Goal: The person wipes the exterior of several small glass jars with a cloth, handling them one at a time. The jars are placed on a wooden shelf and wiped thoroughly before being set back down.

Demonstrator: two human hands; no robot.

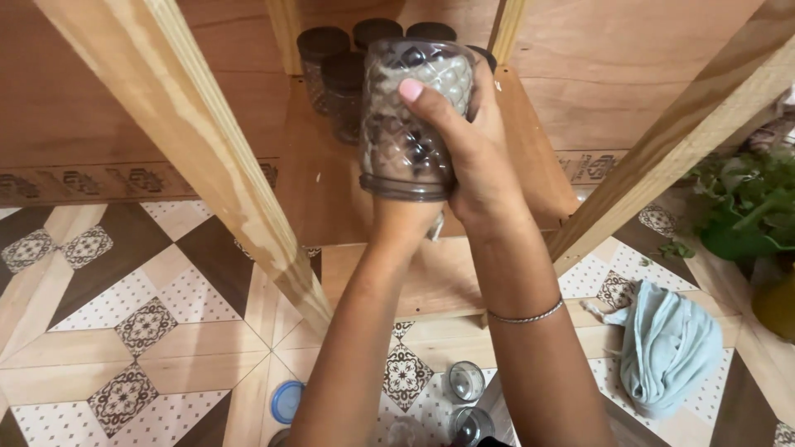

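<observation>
Gripping a diamond-patterned glass jar (416,116) upside down, right hand (472,157) wraps it; left hand (403,222) supports beneath, above the wooden shelf (323,190) of 5 dark-lidded jars (344,58).

A wooden shelf unit (530,157) of pale timber is seen from above, framed by slanted posts (199,157) at left and right. Five dark-lidded glass jars (335,62) are grouped at the back of the upper shelf, touching one another. The floor (124,306) is covered with patterned tiles in brown, cream and white. A crumpled light blue cloth (667,348) is laid on the tiles at the right. A green leafy plant (745,207) is positioned at the right edge. Two small empty glass jars (466,382) are set on the floor near the bottom edge, and a blue lid (286,401) is placed well to their left.
</observation>
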